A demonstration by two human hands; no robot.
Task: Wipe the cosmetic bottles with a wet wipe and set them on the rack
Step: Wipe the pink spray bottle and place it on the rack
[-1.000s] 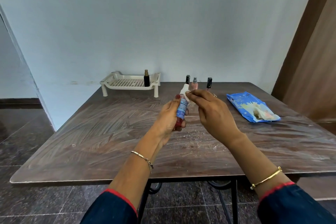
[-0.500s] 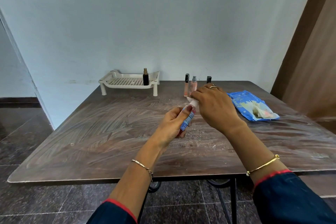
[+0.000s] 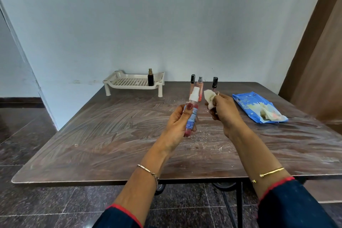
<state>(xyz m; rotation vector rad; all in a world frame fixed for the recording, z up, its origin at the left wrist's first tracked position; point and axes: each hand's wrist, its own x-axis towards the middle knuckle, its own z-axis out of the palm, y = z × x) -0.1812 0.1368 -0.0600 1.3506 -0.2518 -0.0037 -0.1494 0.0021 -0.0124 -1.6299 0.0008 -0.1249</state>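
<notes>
The left hand (image 3: 177, 123) curls round a slim clear spray bottle (image 3: 192, 116) with pink liquid and a blue label, upright over the brown table (image 3: 111, 135); damp, it may slip. The right hand (image 3: 226, 114) pinches a crumpled white wet wipe (image 3: 210, 98) just beside it. There are five bottles: this one, three small standing bottles (image 3: 199, 85) at twelve o'clock, and one black gold-capped bottle (image 3: 150, 80) on the single cream plastic rack (image 3: 129, 82) at eleven, easily toppled.

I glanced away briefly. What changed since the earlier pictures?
The right hand, pinching the wet wipe, came off the spray bottle and moved right; the left hand tipped the bottle back upright, still gripping it. The rack, black bottle and wipe pack stayed put.
</notes>
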